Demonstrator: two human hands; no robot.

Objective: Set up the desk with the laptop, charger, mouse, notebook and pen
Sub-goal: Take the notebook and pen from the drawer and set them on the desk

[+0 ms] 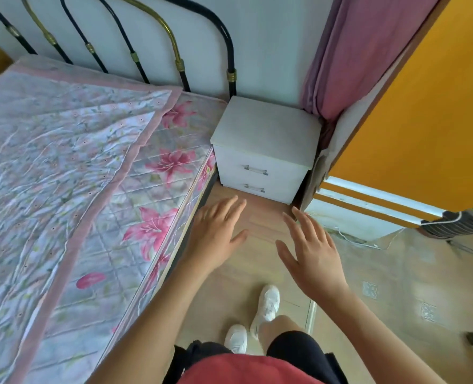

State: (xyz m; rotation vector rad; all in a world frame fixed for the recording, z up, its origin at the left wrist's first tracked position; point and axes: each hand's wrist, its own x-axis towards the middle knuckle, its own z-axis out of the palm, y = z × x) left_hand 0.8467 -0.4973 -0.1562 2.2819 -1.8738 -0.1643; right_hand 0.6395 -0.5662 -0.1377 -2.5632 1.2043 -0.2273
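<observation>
Both hands are empty with fingers spread: the left hand [216,231] and right hand [311,256] point toward the white nightstand [266,134] directly ahead of the fingertips, roughly equidistant; no task item is visible.

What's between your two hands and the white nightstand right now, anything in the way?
Nothing: in the head view, only bare wood-look floor separates the open left hand and right hand from the white nightstand, whose two drawers are shut.
</observation>
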